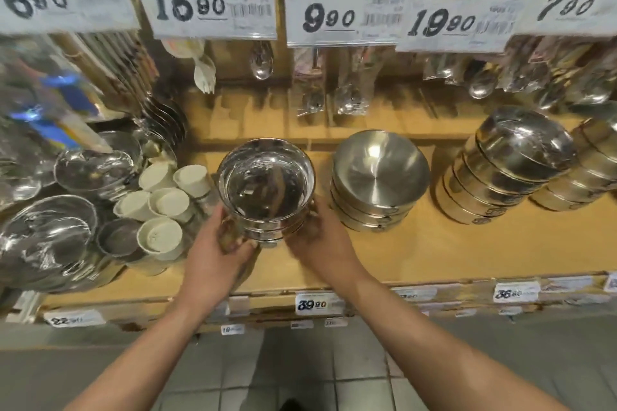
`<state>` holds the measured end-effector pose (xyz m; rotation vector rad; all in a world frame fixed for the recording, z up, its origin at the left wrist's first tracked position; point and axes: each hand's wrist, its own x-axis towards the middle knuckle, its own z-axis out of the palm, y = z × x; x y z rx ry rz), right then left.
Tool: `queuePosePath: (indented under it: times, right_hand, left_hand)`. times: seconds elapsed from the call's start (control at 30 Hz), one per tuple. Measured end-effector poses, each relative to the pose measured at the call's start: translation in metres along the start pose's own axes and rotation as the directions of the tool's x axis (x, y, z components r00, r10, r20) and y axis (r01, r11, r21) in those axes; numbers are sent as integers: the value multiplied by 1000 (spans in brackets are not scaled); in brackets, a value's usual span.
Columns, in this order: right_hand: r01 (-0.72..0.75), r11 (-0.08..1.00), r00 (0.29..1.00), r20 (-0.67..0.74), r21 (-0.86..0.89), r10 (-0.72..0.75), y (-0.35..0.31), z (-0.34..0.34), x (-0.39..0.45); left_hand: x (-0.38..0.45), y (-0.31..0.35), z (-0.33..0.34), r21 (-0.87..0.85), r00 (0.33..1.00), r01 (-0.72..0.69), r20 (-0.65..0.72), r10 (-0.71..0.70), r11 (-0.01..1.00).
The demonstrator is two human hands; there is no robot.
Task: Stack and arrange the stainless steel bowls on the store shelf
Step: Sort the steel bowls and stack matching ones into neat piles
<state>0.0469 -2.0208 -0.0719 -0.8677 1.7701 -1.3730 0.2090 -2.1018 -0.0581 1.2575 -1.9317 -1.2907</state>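
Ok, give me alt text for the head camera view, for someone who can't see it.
Left hand and right hand grip a stack of shiny steel bowls on a wooden store shelf. A brushed bowl stack sits to its right, white cups to its left, price signs above.

I see shelf carrying four bowl stacks. Held bowl stack left of centre, between my left hand and right hand. Second bowl stack just right of it. Tilted bowl stack further right, another stack at right edge. Cups left of held stack. Price tags along front edge; packaged spoons hang behind.
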Motion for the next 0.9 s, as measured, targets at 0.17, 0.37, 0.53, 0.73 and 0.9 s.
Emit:
queuePosePath:
  times: [0.17, 0.37, 0.53, 0.73, 0.9]
  right_hand:
    - [49, 999, 999, -12, -24, -50, 0, -1, 25]
    - [57, 998, 998, 0, -23, -57, 6, 1, 39]
    - [30, 998, 999, 17, -48, -30, 7, -1, 44]
    - [11, 994, 1000, 24, -106, -9, 2, -3, 43]
    - [-76, 992, 997, 20, -101, 78, 0, -10, 31]
  left_hand:
    - [29, 2, 0, 17, 999, -50, 5, 50, 999]
    - [42, -4, 5, -87, 999, -47, -8, 47, 995]
    - [47, -8, 9, -156, 999, -49, -11, 48, 987]
    - [49, -10, 12, -157, 999, -38, -20, 36, 987]
    - [41, -5, 15, -132, 996, 0, -90, -12, 991]
